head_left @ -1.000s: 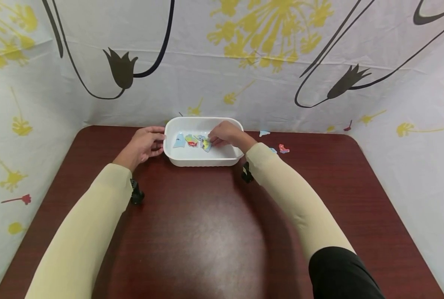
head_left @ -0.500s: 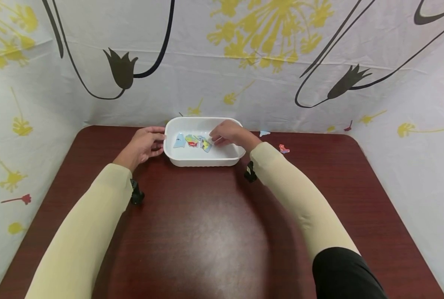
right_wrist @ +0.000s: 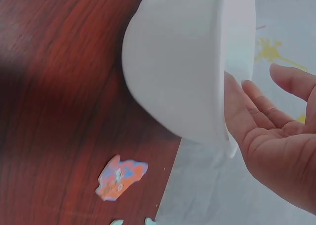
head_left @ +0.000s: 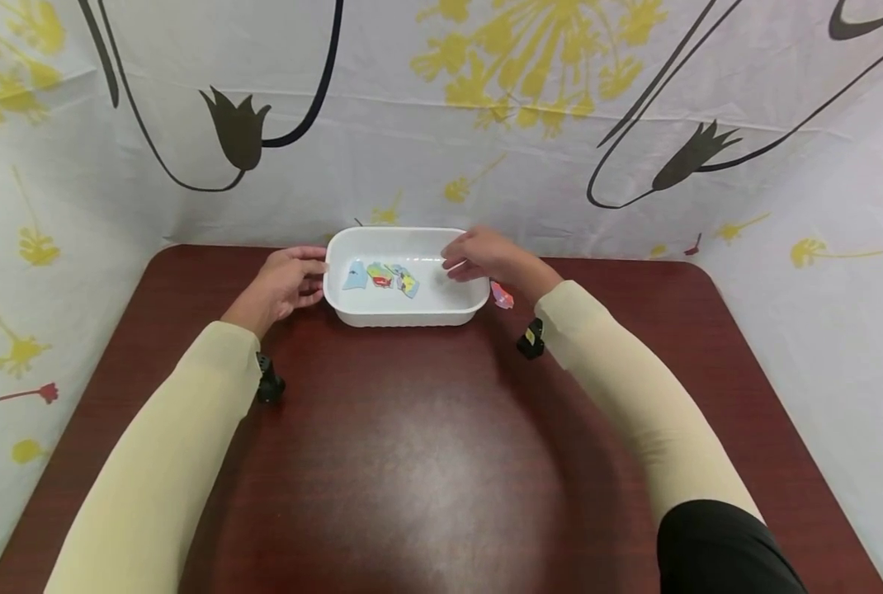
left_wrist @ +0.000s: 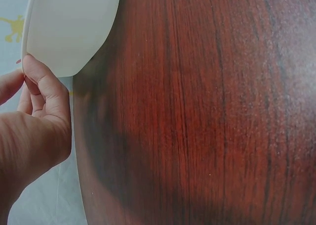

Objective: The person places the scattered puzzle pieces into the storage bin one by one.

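Note:
A white plastic tub stands at the far side of the table. Flat, colourful cut-out pieces, like jigsaw puzzle pieces, lie inside: a light blue one, a green and red one and a blue-yellow one. My left hand pinches the tub's left end at the rim, thumb and forefinger meeting there in the left wrist view. Over the tub's right end hovers my right hand. Its fingers are loosely bent, thumb apart, with nothing between them in the right wrist view; the rim hides some fingertips.
Outside the tub, close to its right end, an orange-red and purple piece lies on the dark wood table. Light blue pieces show at the right wrist view's bottom edge. A patterned white cloth hangs behind the table.
My right hand has drawn back to the right, from beside the blue-yellow piece to the tub's right end. The left hand keeps its place at the left rim.

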A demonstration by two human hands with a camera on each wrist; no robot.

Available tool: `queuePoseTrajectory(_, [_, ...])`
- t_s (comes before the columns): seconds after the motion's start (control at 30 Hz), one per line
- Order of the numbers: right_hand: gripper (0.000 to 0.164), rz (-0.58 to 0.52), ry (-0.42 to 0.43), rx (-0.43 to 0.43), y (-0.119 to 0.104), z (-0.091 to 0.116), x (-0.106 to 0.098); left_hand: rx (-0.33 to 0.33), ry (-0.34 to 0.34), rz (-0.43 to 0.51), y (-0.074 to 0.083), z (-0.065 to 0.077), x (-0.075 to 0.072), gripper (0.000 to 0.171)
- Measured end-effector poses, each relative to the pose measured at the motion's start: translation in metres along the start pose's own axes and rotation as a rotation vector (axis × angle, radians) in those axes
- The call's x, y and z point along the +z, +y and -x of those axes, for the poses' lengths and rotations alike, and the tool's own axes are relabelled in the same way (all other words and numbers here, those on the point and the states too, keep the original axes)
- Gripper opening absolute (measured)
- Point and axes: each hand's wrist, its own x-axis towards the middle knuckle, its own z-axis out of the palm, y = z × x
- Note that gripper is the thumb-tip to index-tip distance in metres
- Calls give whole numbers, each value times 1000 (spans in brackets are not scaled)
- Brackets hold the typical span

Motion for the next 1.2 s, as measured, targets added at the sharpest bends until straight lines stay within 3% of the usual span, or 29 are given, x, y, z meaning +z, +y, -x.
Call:
queuePoseTrajectory(0.67, [40,58,0,-66,13,29,-21,5,-15,15,3,-1,0,42])
queuePoseTrajectory(0.97, [42,30,41,-60,14,33,-33,5,-8,22,3,1,0,42])
queuePoseTrajectory(1.2, [39,99,71,-80,13,37,-45,1,-8,20,2,2,0,42])
